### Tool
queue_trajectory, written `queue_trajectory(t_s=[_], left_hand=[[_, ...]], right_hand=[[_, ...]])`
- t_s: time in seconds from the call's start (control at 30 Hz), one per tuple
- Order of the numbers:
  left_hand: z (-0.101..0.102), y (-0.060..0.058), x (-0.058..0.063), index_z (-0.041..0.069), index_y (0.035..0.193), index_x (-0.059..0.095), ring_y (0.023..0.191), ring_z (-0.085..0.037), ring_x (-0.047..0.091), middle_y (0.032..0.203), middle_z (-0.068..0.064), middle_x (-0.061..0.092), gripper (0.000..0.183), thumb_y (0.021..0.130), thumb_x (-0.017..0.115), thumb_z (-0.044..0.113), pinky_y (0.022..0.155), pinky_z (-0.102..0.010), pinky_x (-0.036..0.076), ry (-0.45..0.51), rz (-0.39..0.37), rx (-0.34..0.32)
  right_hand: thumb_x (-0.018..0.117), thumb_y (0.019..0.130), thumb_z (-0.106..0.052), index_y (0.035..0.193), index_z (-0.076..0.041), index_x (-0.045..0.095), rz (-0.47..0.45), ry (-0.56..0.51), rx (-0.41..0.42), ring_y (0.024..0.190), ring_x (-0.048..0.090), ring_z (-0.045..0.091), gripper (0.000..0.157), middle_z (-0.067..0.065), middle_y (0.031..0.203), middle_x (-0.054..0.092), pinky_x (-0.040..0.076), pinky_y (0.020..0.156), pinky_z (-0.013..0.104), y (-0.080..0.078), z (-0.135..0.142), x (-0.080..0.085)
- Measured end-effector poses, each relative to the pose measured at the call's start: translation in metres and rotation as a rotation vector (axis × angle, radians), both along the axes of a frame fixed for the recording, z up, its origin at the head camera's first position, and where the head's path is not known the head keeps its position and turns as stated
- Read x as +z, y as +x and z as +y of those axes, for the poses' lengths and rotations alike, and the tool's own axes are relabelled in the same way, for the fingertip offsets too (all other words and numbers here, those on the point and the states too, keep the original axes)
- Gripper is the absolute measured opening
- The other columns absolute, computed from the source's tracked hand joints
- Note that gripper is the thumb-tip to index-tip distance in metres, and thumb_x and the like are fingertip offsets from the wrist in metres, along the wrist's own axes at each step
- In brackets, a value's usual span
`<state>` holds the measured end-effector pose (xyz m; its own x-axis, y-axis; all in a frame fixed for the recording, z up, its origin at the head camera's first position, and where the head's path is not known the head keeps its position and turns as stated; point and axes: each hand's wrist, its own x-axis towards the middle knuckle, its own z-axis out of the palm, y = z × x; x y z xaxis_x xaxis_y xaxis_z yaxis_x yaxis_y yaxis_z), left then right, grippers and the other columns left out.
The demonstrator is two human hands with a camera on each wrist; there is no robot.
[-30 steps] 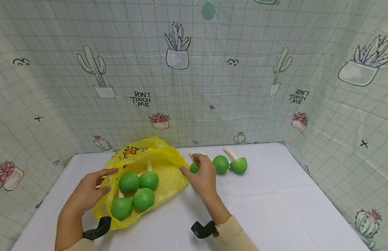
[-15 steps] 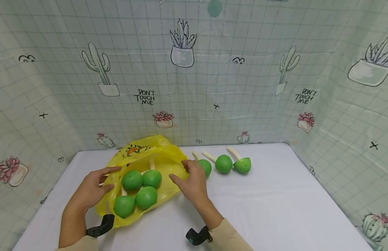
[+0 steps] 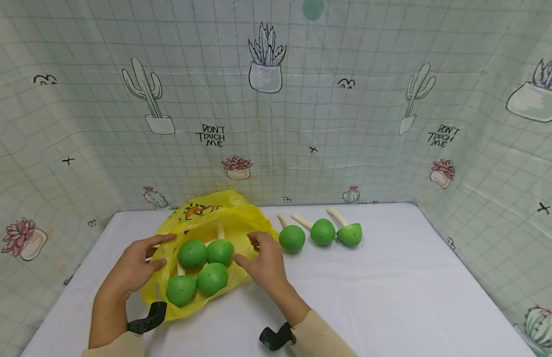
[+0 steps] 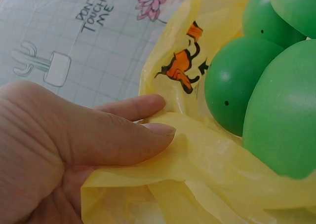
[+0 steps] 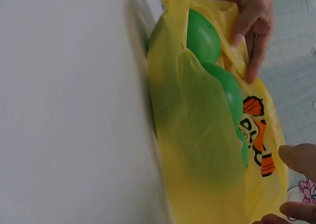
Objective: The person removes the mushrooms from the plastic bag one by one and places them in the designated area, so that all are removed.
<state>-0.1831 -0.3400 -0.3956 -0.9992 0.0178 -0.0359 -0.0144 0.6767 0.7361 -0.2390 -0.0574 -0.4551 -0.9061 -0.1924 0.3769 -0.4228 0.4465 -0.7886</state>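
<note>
A yellow plastic bag (image 3: pixel 246 210) lies with its mouth facing me, several green mushroom-shaped pieces (image 3: pixel 213 279) with pale stems inside it. My left hand (image 3: pixel 135 265) pinches the bag's left rim; in the left wrist view the thumb (image 4: pixel 143 142) lies over the plastic. My right hand (image 3: pixel 264 263) hovers at the right part of the bag's mouth, thumb and fingers apart, nothing between them. In the right wrist view its thumb (image 5: pixel 301 160) is beside the printed side of the bag. Three more green mushroom-shaped pieces (image 3: pixel 292 239) lie on the table, right of the bag.
White cloth covers the table (image 3: pixel 369 297). A grid-patterned curtain (image 3: pixel 298 114) with cactus drawings stands behind it and along both sides. Dark wrist cameras (image 3: pixel 276 338) sit on both forearms.
My right hand has moved left and toward me, away from the nearest loose green piece to the bag's mouth. The left hand stays on the rim. The head view has shifted slightly.
</note>
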Motion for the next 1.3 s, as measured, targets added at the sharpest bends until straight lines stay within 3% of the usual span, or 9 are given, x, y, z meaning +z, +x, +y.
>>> queue_trajectory(t_s=[0.33,0.8,1.03,1.3], left_hand=[[-0.001,0.001,-0.002,-0.003,0.152,0.05,0.136,-0.064,0.043,0.159,-0.036,0.037,0.059,0.095,0.062,-0.014,0.105,-0.068,0.047,-0.003,0.023,-0.012],[-0.003,-0.001,-0.004,-0.001,0.152,0.052,0.138,-0.066,0.039,0.16,-0.035,0.037,0.058,0.096,0.062,-0.013,0.106,-0.071,0.044,0.009,0.021,-0.017],[-0.003,-0.001,-0.004,-0.001,0.152,0.052,0.138,-0.065,0.039,0.16,-0.034,0.038,0.059,0.096,0.062,-0.013,0.107,-0.072,0.043,0.03,0.027,-0.021],[-0.003,0.001,-0.004,-0.001,0.152,0.052,0.138,-0.065,0.04,0.159,-0.034,0.038,0.058,0.096,0.062,-0.014,0.106,-0.072,0.044,0.034,0.034,-0.014]], right_hand=[[0.089,0.085,-0.016,0.127,0.008,0.066,-0.069,-0.03,0.066,0.112,0.067,0.034,0.054,0.019,0.122,0.068,0.06,0.096,0.043,-0.004,-0.014,-0.006],[0.088,0.086,-0.016,0.128,0.01,0.066,-0.114,0.0,0.096,0.115,0.068,0.039,0.054,0.024,0.123,0.069,0.06,0.097,0.045,-0.012,-0.029,-0.009],[0.087,0.087,-0.013,0.129,0.009,0.065,-0.195,-0.011,0.121,0.121,0.066,0.04,0.052,0.024,0.127,0.069,0.059,0.099,0.045,-0.011,-0.033,-0.012],[0.087,0.088,-0.014,0.129,0.007,0.066,-0.215,-0.037,0.116,0.116,0.069,0.038,0.051,0.021,0.126,0.07,0.061,0.094,0.041,-0.013,-0.04,-0.015]])
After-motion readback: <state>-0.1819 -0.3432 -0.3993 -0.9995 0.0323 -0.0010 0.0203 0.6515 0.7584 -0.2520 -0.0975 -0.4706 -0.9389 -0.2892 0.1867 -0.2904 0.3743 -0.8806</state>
